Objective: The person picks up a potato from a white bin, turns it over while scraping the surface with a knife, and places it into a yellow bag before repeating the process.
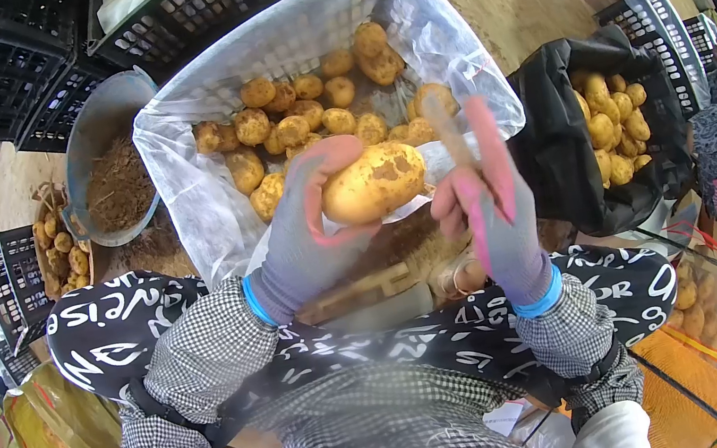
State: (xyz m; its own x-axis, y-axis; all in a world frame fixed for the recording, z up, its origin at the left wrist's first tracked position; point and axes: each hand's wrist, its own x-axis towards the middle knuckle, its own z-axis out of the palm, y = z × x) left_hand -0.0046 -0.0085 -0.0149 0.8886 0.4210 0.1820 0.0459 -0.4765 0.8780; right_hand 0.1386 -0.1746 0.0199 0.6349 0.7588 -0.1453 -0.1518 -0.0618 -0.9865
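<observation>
Just before the plastic-lined mesh crate (450,35), the grey-gloved left hand (299,239) grips a smooth, oval, soil-flecked potato (373,183) — the pink-coated right hand (500,218) clasps a thin wooden stick (450,133) beside it. White lettering on the black fabric (110,335) is unreadable.

Your left hand (303,234) and right hand (500,223) in grey gloves with pink fingers (490,141), blue cuffs (257,301), your sleeves (207,347) black-and-white check, potato (373,183) yellow with brown smudges, stick (449,126) tan, apron (108,326) black with white lettering
</observation>
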